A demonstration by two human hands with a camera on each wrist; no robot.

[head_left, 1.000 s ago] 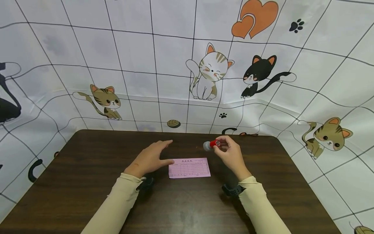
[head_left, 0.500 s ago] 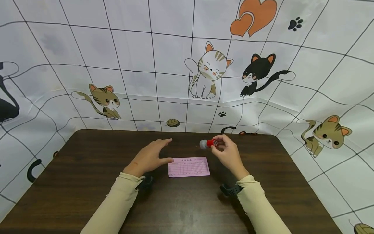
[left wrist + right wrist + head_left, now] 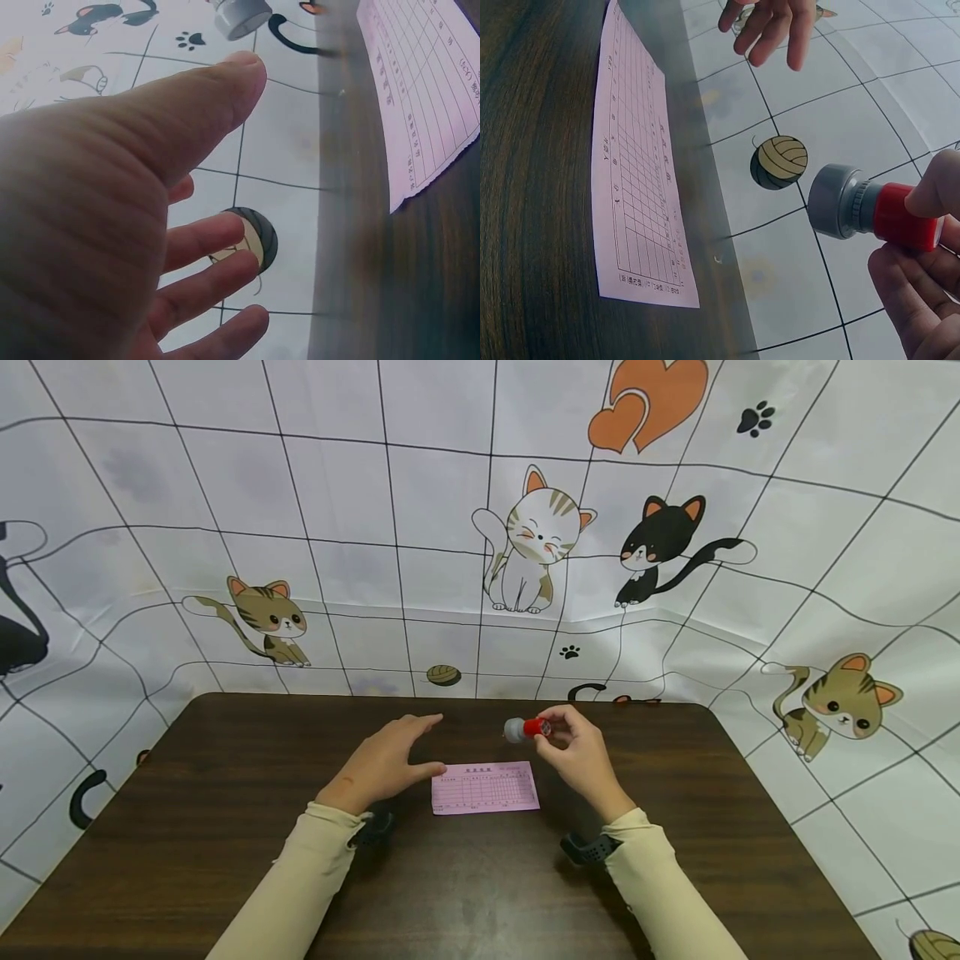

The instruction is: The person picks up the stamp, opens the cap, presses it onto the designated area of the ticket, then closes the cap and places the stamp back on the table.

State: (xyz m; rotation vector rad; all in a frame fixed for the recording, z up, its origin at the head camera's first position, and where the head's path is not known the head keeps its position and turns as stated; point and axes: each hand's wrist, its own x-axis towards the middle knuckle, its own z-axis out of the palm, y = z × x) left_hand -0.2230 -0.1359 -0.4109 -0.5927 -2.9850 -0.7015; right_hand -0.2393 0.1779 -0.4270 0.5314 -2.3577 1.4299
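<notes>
My right hand (image 3: 587,760) pinches a small red-and-grey cylinder (image 3: 889,210) between thumb and fingers, above the far half of the table. Its wide grey head, joined by a ribbed neck to the red body, points left. A pink printed form (image 3: 486,788) with a ruled grid lies on the table between both hands. My left hand (image 3: 382,767) holds nothing; its thumb and fingers are spread apart, with the thumb tip overlapping the form's upper left corner in the head view. In the left wrist view, the cylinder's grey head (image 3: 244,16) shows beyond the thumb.
The dark wooden table (image 3: 225,827) reaches back to a white sheet (image 3: 337,485) printed with cats, hearts and grid lines, which also runs along the sides. A dark band (image 3: 592,848) circles the right wrist.
My right hand has moved slightly left with the red-and-grey cylinder, which has turned a little so its grey head points more squarely left. The left hand and the form stay in place.
</notes>
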